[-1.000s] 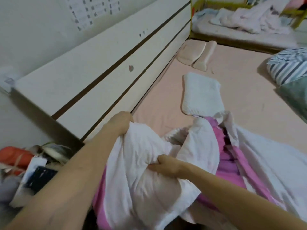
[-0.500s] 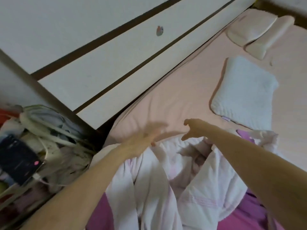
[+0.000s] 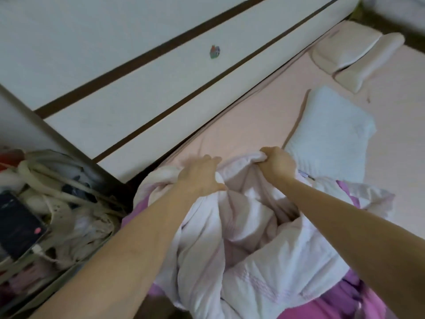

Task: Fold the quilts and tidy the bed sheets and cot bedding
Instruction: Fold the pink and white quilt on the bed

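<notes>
Pink sheet [image 3: 264, 116] lay flat w/ a pillow [image 3: 331, 134] on it. Quilt [image 3: 253, 249] sat bunched at the near corner. Left hand [image 3: 200, 176] & right hand [image 3: 278, 163] both clenched its top edge. Best to pull hands apart, find corners, then shake flat.

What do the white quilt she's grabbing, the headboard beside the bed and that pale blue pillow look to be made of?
The quilt looks like soft padded fabric, matte white with a purple side: it bunches into puffy folds where both hands grip it. The headboard seems to be smooth, cream-coloured painted or laminated board with dark grooves. The pale blue pillow appears to be a textured, towel-like cloth cover; what fills it cannot be seen.
</notes>
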Available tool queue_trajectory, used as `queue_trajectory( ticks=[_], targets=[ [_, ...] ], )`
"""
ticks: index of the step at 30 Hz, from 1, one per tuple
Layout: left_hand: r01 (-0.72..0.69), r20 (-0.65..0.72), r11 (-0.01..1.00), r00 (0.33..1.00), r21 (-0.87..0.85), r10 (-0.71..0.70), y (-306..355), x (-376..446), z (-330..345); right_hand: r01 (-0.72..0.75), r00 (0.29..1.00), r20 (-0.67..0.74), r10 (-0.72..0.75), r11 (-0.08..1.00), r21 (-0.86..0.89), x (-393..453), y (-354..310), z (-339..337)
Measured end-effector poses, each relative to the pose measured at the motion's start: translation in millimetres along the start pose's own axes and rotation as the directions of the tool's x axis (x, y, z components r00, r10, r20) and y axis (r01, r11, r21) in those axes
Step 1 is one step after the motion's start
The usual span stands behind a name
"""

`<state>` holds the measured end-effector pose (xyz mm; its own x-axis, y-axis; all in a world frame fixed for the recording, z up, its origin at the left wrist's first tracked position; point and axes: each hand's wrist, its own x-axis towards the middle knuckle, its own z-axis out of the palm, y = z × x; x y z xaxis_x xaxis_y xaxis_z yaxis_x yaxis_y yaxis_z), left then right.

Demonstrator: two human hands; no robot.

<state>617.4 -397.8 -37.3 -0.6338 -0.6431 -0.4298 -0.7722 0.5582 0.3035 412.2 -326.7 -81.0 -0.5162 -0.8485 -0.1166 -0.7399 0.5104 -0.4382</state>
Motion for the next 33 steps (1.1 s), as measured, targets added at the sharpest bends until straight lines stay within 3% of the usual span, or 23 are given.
queue_trajectory(
  ticks=[3, 5, 9, 11, 13, 14, 16, 17, 19, 21, 24, 29, 33],
  targets=[
    [-0.122, -0.150, 0.989, 0.980, 0.079, 0.133, 52.2, 7.7, -66.6, -0.053, 0.946, -0.314, 0.084, 0.993, 0.106, 20.3, -20.5, -95.0],
    [-0.192, -0.250, 0.976, 0.944, 0.107, 0.213, 89.5, 8.3, -111.0, -0.021, 0.861, -0.500, 0.094, 0.989, 0.149, 30.7, -34.7, -176.4],
    [-0.253, -0.360, 0.947, 0.880, 0.196, 0.310, 127.7, 13.6, -168.2, 0.138, 0.671, -0.741, 0.033, 0.976, 0.168, 38.7, -54.2, -289.4],
    [-0.291, -0.363, 0.919, 0.853, 0.267, 0.375, 138.7, 17.0, -189.2, 0.219, 0.634, -0.772, -0.043, 0.967, 0.127, 33.2, -53.6, -306.9],
    [-0.283, -0.328, 0.885, 0.851, 0.370, 0.410, 147.4, 27.5, -201.2, 0.199, 0.690, -0.714, -0.124, 0.980, 0.023, 27.5, -36.5, -283.7],
    [-0.246, -0.308, 0.866, 0.863, 0.435, 0.400, 148.2, 31.8, -205.6, 0.154, 0.767, -0.627, -0.137, 0.988, -0.027, 23.4, -26.6, -261.4],
    [-0.215, -0.237, 0.833, 0.895, 0.510, 0.377, 150.4, 46.4, -204.2, -0.016, 0.957, -0.288, -0.014, 0.995, -0.101, 10.1, 0.6, -205.3],
    [-0.211, -0.213, 0.832, 0.908, 0.513, 0.361, 149.7, 51.5, -202.8, -0.069, 0.995, -0.079, 0.059, 0.989, -0.129, 3.8, 11.8, -183.0],
    [-0.233, -0.148, 0.830, 0.925, 0.506, 0.350, 144.0, 64.9, -192.0, -0.113, 0.970, 0.196, 0.142, 0.982, -0.151, -6.3, 28.6, -148.3],
    [-0.291, -0.056, 0.821, 0.930, 0.491, 0.363, 139.9, 83.6, -182.5, -0.190, 0.951, 0.226, 0.211, 0.976, -0.111, -4.0, 32.9, -138.0],
    [-0.359, 0.031, 0.808, 0.920, 0.466, 0.391, 146.0, 108.8, -167.6, -0.277, 0.946, 0.159, 0.283, 0.959, -0.061, 11.2, 37.9, -145.5],
    [-0.447, 0.105, 0.802, 0.890, 0.396, 0.444, 173.6, 160.6, -138.6, -0.378, 0.922, 0.078, 0.379, 0.925, -0.024, 51.6, 68.4, -144.5],
    [-0.459, 0.150, 0.775, 0.885, 0.434, 0.440, 176.8, 215.2, -94.7, -0.427, 0.893, 0.093, 0.441, 0.894, -0.140, 94.3, 110.7, -121.9]
  ],
)
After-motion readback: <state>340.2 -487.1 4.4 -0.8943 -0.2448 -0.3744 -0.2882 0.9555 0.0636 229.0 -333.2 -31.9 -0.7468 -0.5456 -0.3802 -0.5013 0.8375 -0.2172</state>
